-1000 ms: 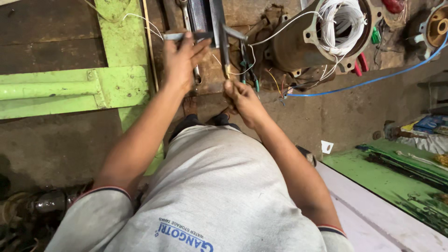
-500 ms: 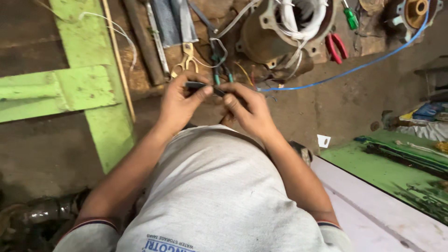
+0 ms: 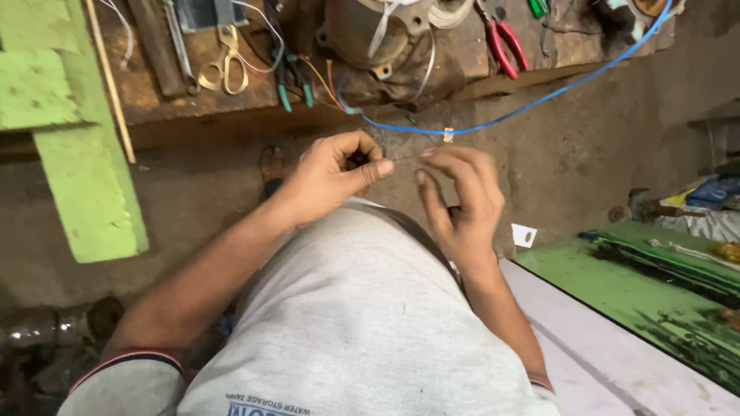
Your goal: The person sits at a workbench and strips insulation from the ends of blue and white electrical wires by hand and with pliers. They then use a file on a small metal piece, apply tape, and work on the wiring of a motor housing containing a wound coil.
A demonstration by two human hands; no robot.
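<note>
1. Left hand (image 3: 333,173) is curled shut, thumb and forefinger pinching what looks like a thin wire, too fine to see.
2. Right hand (image 3: 461,202) is half spread, fingers loose, holding nothing.
3. Both hover below the workbench (image 3: 231,115) front edge, near the blue wire (image 3: 532,104).

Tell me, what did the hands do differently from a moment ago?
Both hands came back from the workbench toward the body. The left hand is now curled shut around something small and dark; the right hand has opened, fingers spread, holding nothing I can see. The scissors, red pliers and blue wire lie where they were.
</note>
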